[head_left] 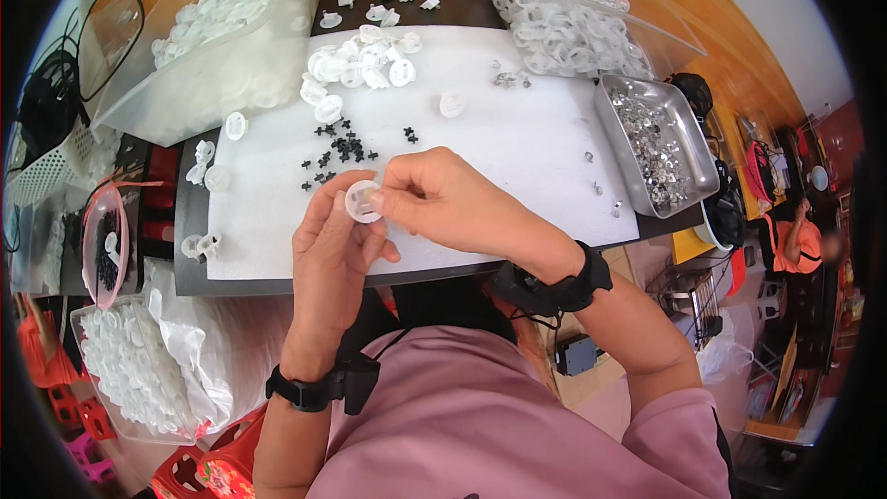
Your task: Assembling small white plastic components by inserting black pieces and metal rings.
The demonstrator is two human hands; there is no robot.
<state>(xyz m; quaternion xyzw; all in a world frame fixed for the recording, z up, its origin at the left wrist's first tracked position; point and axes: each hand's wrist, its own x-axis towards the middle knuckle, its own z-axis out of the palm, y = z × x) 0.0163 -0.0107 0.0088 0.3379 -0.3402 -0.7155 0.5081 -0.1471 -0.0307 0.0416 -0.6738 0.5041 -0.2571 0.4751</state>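
Mid-frame, the left hand (328,245) and right hand (443,194) both pinch one round white plastic cap (362,201); little black bits (344,146) lie just above

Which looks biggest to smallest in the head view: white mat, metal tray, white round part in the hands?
1. white mat
2. metal tray
3. white round part, pinched between left hand and right hand; nearer the camera, yet clearly smallest.
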